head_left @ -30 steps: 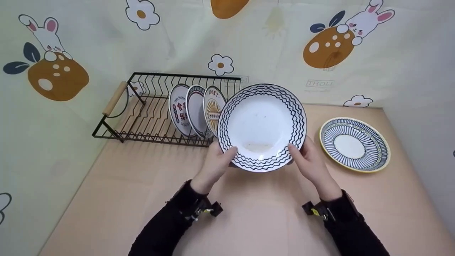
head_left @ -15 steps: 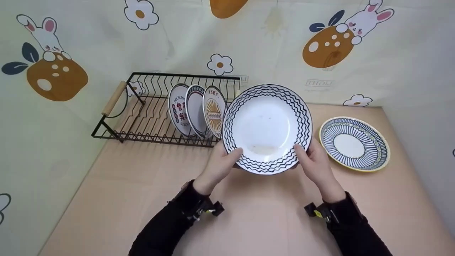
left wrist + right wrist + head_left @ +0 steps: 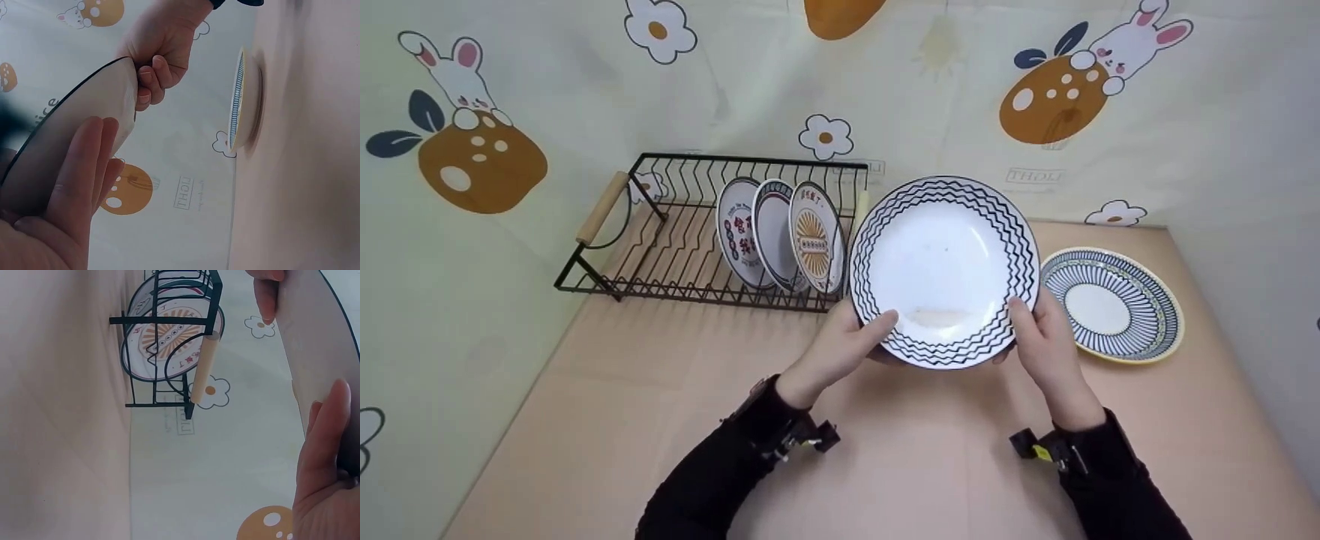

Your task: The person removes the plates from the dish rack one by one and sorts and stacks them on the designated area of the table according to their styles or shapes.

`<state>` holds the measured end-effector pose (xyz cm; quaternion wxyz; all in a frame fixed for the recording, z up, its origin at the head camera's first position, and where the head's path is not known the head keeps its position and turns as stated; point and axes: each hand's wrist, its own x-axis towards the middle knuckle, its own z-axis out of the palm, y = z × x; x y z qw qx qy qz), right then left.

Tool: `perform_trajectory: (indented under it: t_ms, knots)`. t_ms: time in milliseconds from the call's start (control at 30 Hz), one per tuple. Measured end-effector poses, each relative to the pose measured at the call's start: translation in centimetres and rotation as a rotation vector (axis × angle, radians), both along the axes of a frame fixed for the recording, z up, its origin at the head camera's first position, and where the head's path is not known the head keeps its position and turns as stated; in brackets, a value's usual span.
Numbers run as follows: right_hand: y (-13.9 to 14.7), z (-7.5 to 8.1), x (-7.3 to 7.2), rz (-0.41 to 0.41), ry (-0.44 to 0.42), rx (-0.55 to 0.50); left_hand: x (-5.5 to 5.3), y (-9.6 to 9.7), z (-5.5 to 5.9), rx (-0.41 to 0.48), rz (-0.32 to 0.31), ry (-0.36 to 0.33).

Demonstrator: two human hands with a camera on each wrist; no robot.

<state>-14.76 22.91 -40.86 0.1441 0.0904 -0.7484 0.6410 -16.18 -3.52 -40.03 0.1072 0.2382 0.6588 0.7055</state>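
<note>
Both hands hold up a white plate with black zigzag lines round its rim, tilted toward the head camera. The left hand pinches its lower left edge, thumb on the face. At the lower right edge the right hand grips it likewise. From the left wrist view, the left fingers lie against the plate's pale underside. The right wrist view has the right hand's fingers under the plate too. Its underside is well off the table there.
A black wire dish rack with wooden handles stands at the back left; three printed plates, the nearest with a sunburst, stand upright in it. A blue-striped plate with a yellow rim lies on the table at right, partly behind the held plate.
The hands have carried the zigzag plate to the right, away from the rack. More of the sunburst plate shows, and the held plate now overlaps the blue-striped plate's left edge in view.
</note>
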Motion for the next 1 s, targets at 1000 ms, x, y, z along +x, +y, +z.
perform_trajectory:
  t_ms: [1000]
  knots:
    - [2.8, -0.6, 0.0, -0.152, -0.116, 0.013, 0.3, -2.7, -0.1, -0.305, 0.072, 0.177]
